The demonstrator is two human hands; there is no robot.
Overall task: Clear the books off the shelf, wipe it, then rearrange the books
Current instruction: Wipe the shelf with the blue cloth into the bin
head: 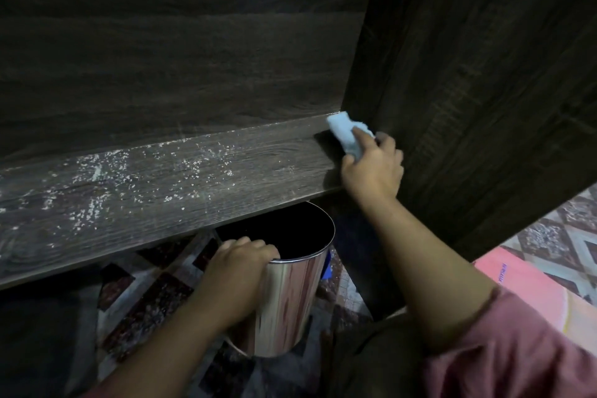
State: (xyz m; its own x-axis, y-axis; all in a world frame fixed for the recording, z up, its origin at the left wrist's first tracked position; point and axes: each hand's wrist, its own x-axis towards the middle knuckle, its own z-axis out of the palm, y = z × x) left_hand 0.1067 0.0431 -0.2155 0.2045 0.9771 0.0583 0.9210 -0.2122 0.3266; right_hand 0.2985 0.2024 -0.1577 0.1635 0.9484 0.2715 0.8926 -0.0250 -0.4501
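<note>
Dark wood-grain boards form the shelf [161, 191], its back and the right side panel [484, 74]. White specks [97, 168] cover the left and middle part of the shelf. The right hand [371, 168] holds a pale blue cloth [342, 129] in curled fingers, pressed into the right back corner. Well apart from it, the left hand [239, 265] grips the rim of a metal bin [290, 300] below the shelf edge, over patterned floor tiles [565, 236].

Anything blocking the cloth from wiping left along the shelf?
Nothing visible. The right hand holds the cloth in the right corner; leftward the shelf carries only white specks. The bin sits below its front edge.
</note>
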